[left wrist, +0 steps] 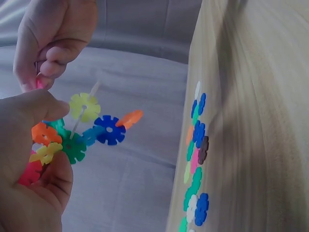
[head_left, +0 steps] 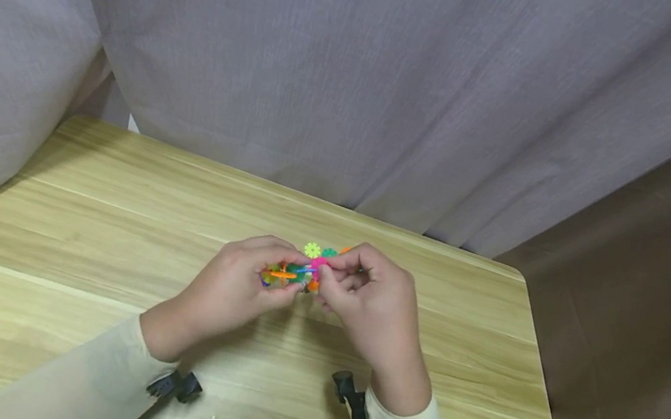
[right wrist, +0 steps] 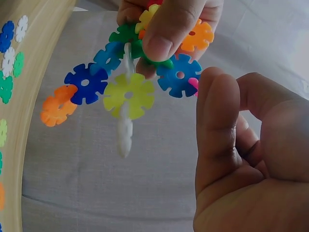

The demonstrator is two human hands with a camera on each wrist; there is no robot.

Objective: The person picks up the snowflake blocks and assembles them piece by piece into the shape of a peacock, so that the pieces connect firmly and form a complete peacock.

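Over the middle of the wooden table [head_left: 102, 236], my left hand [head_left: 286, 274] grips a cluster of joined plastic snowflake discs [head_left: 292, 275]. The cluster [left wrist: 77, 135] has orange, yellow, green, blue and white pieces, and my left thumb [right wrist: 166, 34] presses on its top. My right hand [head_left: 327, 273] is just right of it and pinches a small pink disc [head_left: 318, 263] between thumb and forefinger. That pink disc [right wrist: 193, 85] touches the edge of a blue disc [right wrist: 179, 75] in the cluster, and my right fingers hide most of it.
Several loose discs [left wrist: 195, 159] lie in a row on the table, just beyond my hands [head_left: 328, 251]. A grey curtain [head_left: 362, 57] hangs behind the table. The table's right edge [head_left: 541, 381] drops to a brown surface. Black wrist cameras [head_left: 351, 394] sit near both cuffs.
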